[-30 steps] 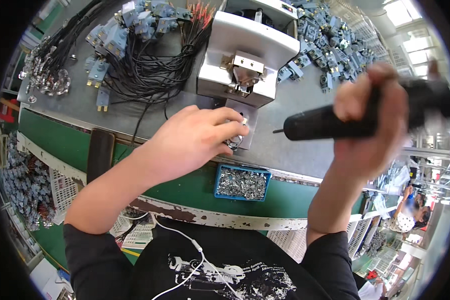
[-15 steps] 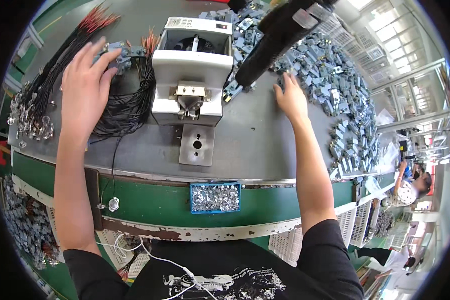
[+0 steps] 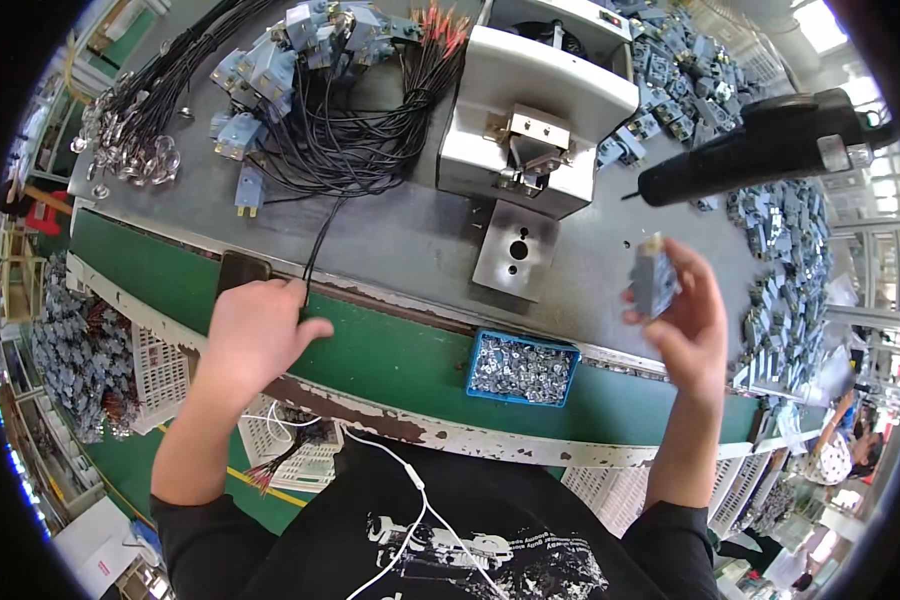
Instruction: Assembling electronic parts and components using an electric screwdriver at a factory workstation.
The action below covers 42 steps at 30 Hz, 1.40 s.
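Observation:
My left hand (image 3: 260,335) is over the green front strip of the bench, with its thumb stuck out to the right. A black cable (image 3: 322,243) runs down from a wire bundle (image 3: 360,140) into its curled fingers, which are partly hidden. My right hand (image 3: 695,315) holds a small grey-blue plastic housing (image 3: 653,282) upright between thumb and fingers, a yellowish metal piece at its top. Between my hands stands a white bench machine (image 3: 530,110) with a metal plate (image 3: 515,252) at its foot. Several similar housings (image 3: 270,75) lie around the bundle.
A blue tray (image 3: 523,368) of small metal parts sits at the bench's front. A black powered screwdriver (image 3: 740,150) hangs above a heap of grey-blue housings (image 3: 790,270) on the right. Cables with clear round ends (image 3: 145,150) lie at the far left.
My left hand has come back from the far-left housings to the cable at the front edge. My right hand has left the heap, now holding a housing. The view has shifted.

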### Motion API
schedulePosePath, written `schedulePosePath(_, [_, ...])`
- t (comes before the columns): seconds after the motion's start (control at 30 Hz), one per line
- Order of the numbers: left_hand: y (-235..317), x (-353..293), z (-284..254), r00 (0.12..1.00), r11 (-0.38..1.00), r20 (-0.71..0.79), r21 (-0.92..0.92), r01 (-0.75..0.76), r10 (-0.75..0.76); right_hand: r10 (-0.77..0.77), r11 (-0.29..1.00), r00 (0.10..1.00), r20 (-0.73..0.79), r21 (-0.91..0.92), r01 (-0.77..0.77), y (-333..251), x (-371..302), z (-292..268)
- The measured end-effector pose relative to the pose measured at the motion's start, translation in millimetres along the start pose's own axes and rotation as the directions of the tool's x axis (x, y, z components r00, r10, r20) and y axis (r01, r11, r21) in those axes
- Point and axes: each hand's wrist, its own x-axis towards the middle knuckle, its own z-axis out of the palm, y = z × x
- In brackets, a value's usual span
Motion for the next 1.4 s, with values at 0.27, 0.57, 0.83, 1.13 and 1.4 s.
schedulePosePath(0.27, [4,-11,-33,0.995,0.954,0.005,-0.281,0.100,-0.102,0.036,0.939,0.994,0.106,-0.345,0.003,5,17,72])
schedulePosePath(0.57, [50,25,-43,0.880,0.746,-0.263,-0.467,-0.475,0.395,-0.301,0.398,0.939,0.166,-0.873,0.282,25,42,84])
schedulePosePath(0.83, [68,61,-42,0.662,0.711,-0.480,-0.105,-0.695,0.576,-0.241,0.388,0.954,0.176,-0.884,0.261,-1,26,94])
schedulePosePath(1.13, [92,56,-46,0.710,0.648,-0.313,-0.292,-0.704,0.631,0.135,0.355,0.905,0.403,-0.873,0.335,-34,8,87])
schedulePosePath(1.4, [79,89,-51,0.681,0.630,-0.287,-0.260,-0.732,0.673,-0.008,0.758,0.906,0.423,-0.588,0.281,-14,14,58])
